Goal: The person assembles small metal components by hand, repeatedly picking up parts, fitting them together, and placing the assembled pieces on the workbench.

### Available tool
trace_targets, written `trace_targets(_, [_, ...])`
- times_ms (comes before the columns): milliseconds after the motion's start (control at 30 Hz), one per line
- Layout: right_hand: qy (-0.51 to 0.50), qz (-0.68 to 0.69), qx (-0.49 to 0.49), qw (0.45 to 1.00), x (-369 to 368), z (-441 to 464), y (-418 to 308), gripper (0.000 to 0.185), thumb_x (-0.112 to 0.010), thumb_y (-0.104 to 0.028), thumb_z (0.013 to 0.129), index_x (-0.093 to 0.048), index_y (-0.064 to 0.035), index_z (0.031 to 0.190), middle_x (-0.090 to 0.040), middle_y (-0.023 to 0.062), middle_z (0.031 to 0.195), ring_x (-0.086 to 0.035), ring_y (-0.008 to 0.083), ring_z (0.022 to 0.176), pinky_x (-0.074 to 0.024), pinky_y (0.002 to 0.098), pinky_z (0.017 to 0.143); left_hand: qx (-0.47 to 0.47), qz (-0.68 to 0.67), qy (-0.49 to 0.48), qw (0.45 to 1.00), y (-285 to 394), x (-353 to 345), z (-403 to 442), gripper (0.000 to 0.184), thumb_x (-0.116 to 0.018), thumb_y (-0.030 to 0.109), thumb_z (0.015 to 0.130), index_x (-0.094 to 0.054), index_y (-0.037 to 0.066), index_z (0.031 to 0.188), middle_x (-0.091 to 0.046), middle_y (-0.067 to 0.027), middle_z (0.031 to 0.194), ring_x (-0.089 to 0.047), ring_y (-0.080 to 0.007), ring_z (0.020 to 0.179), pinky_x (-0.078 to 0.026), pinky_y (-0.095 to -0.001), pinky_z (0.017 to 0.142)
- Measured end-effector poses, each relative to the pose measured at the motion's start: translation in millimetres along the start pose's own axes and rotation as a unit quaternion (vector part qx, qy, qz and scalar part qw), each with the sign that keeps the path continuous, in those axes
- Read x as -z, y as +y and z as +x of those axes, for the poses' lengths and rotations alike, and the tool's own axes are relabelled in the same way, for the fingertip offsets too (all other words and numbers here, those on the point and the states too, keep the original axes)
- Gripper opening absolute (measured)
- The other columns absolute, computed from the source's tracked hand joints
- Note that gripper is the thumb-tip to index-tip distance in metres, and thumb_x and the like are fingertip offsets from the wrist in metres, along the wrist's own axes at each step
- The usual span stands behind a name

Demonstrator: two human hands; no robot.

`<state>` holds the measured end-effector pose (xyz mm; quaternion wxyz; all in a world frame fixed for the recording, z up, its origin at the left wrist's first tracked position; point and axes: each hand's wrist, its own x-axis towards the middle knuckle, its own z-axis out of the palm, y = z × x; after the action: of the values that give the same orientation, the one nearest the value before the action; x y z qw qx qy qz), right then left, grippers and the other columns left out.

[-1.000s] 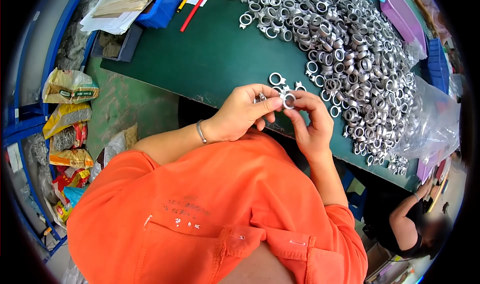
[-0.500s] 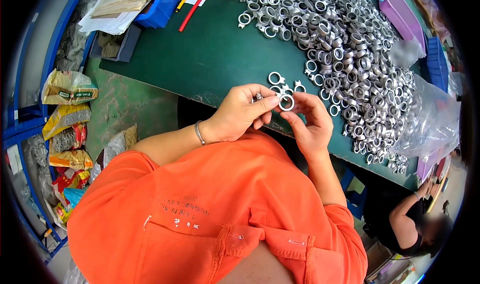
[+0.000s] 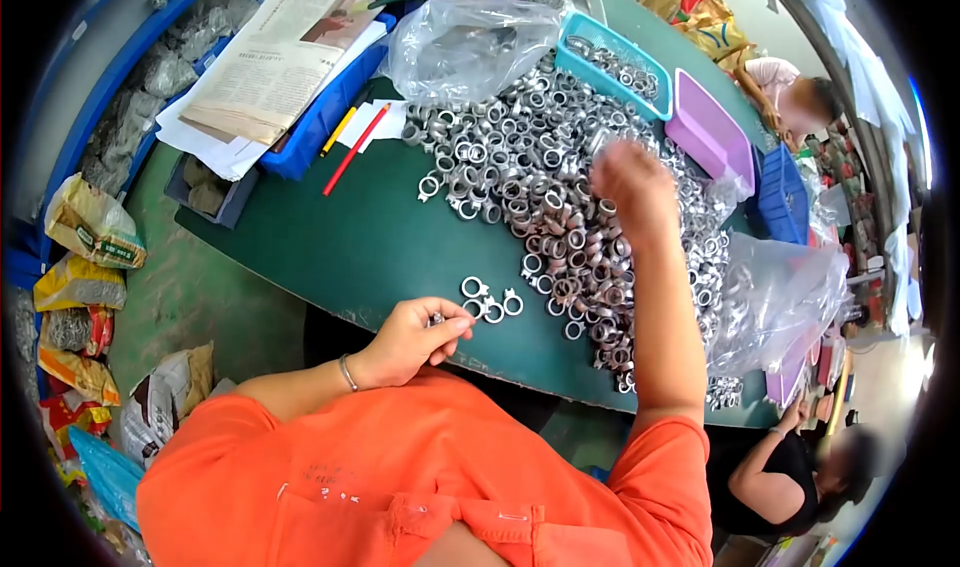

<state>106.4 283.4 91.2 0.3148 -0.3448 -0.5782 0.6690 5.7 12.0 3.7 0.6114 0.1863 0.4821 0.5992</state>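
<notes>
My left hand (image 3: 418,335) is closed at the table's near edge, thumb against the fingers. A bit of shiny metal (image 3: 436,318) shows inside its curled fingers; its exact kind is hidden. Just beyond the fingertips lie several loose metal rings (image 3: 494,312) with small lugs, close together on the green table. My right hand (image 3: 637,187) is stretched out over the big heap of grey metal rings (image 3: 560,207). Motion smears its fingers, so I cannot see whether they hold a ring.
A turquoise basket (image 3: 655,97) with metal parts, a purple tray (image 3: 710,127) and a blue bin (image 3: 778,195) stand behind the heap. Clear plastic bags (image 3: 470,52) lie around it. Red and yellow pens (image 3: 357,150) and newspapers (image 3: 275,62) are at left. Two people sit at right.
My right hand has left my left hand's side and swung out over the heap. The ring seen between my hands is no longer there. My left hand stays closed. The view has shifted.
</notes>
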Motion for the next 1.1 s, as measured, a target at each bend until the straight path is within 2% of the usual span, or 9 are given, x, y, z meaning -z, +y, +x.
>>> trace_targets(100, [0.032, 0.154, 0.194, 0.968, 13, 47, -6, 0.034, -0.055, -0.005, 0.086, -0.046, 0.0102, 0.116, -0.059, 0.0169, 0.104, -0.061, 0.0233, 0.093, -0.0526, 0.0314, 0.077, 0.010, -0.028, -0.005, 1.000, -2, 2, -1, 0.019, -0.057, 0.014, 0.088, -0.058, -0.004, 0.096, -0.060, -0.0070, 0.082, -0.049, -0.0047, 0.058, -0.039, -0.0160, 0.046])
trace_targets(167, [0.116, 0.154, 0.128, 0.973, 19, 54, 4, 0.035, -0.052, -0.003, 0.087, -0.043, 0.0116, 0.118, -0.057, 0.0195, 0.108, -0.060, 0.0252, 0.097, -0.0526, 0.0323, 0.080, 0.017, -0.036, -0.002, 0.999, 0, 3, -2, 0.019, -0.056, 0.014, 0.089, -0.058, -0.004, 0.095, -0.060, -0.0068, 0.082, -0.049, -0.0046, 0.058, -0.040, -0.0162, 0.046])
trace_targets(433, [-0.073, -0.206, 0.040, 0.975, 8, -63, 50, 0.014, -0.057, -0.004, 0.084, -0.060, 0.0021, 0.096, -0.063, 0.0023, 0.085, -0.056, 0.0072, 0.069, -0.0456, 0.0217, 0.060, 0.016, -0.006, 0.021, 1.000, 1, 4, 0, 0.015, -0.055, 0.012, 0.088, -0.056, -0.002, 0.092, -0.056, -0.0054, 0.075, -0.047, -0.0067, 0.055, -0.036, -0.0180, 0.044])
trace_targets(533, [-0.182, -0.413, 0.179, 0.874, 8, -103, 75, 0.013, -0.061, -0.002, 0.078, -0.062, -0.0017, 0.090, -0.062, 0.0088, 0.080, -0.060, 0.0213, 0.067, -0.0477, 0.0302, 0.060, 0.031, -0.009, 0.009, 0.999, -2, 4, 2, 0.015, -0.056, 0.013, 0.088, -0.057, -0.002, 0.092, -0.055, -0.0046, 0.075, -0.048, -0.0062, 0.057, -0.036, -0.0176, 0.044])
trace_targets(667, [-0.096, -0.543, 0.138, 0.823, -22, -142, 97, 0.013, -0.065, -0.007, 0.076, -0.060, -0.0043, 0.087, -0.055, 0.0129, 0.081, -0.058, 0.0336, 0.069, -0.0471, 0.0393, 0.060, 0.052, -0.008, 0.003, 0.999, -4, -1, 4, 0.016, -0.056, 0.012, 0.088, -0.056, -0.002, 0.093, -0.055, -0.0049, 0.076, -0.048, -0.0060, 0.058, -0.037, -0.0173, 0.045])
trace_targets(800, [-0.059, -0.382, 0.172, 0.906, -17, -145, 113, 0.010, -0.063, -0.002, 0.078, -0.060, -0.0030, 0.087, -0.054, 0.0097, 0.078, -0.058, 0.0218, 0.064, -0.0461, 0.0291, 0.055, 0.042, 0.017, -0.018, 0.999, -3, -3, 4, 0.015, -0.057, 0.011, 0.088, -0.057, -0.003, 0.095, -0.055, -0.0051, 0.078, -0.048, -0.0056, 0.059, -0.038, -0.0172, 0.045])
trace_targets(867, [-0.074, -0.117, -0.053, 0.989, -18, -155, 113, 0.006, -0.060, -0.001, 0.083, -0.058, 0.0013, 0.089, -0.058, 0.0033, 0.081, -0.058, 0.0085, 0.067, -0.0466, 0.0201, 0.057, 0.047, 0.020, -0.012, 0.999, -5, -2, 4, 0.014, -0.057, 0.010, 0.087, -0.057, -0.002, 0.094, -0.056, -0.0048, 0.077, -0.048, -0.0054, 0.058, -0.038, -0.0170, 0.045])
trace_targets(933, [-0.120, 0.014, -0.063, 0.991, -22, -162, 114, 0.007, -0.059, -0.001, 0.084, -0.058, 0.0016, 0.090, -0.059, 0.0037, 0.082, -0.059, 0.0095, 0.070, -0.0485, 0.0204, 0.059, 0.061, 0.024, -0.017, 0.998, -6, -3, 4, 0.014, -0.058, 0.010, 0.087, -0.057, -0.002, 0.094, -0.056, -0.0046, 0.076, -0.048, -0.0055, 0.057, -0.038, -0.0170, 0.046])
trace_targets(1100, [-0.153, -0.208, 0.190, 0.947, -30, -167, 119, 0.012, -0.063, 0.004, 0.078, -0.058, 0.0008, 0.089, -0.060, 0.0069, 0.086, -0.058, 0.0134, 0.079, -0.0496, 0.0222, 0.065, 0.036, 0.030, -0.026, 0.999, 0, -11, 2, 0.011, -0.061, 0.011, 0.085, -0.061, 0.000, 0.089, -0.053, -0.0008, 0.063, -0.041, -0.0038, 0.050, -0.031, -0.0177, 0.043])
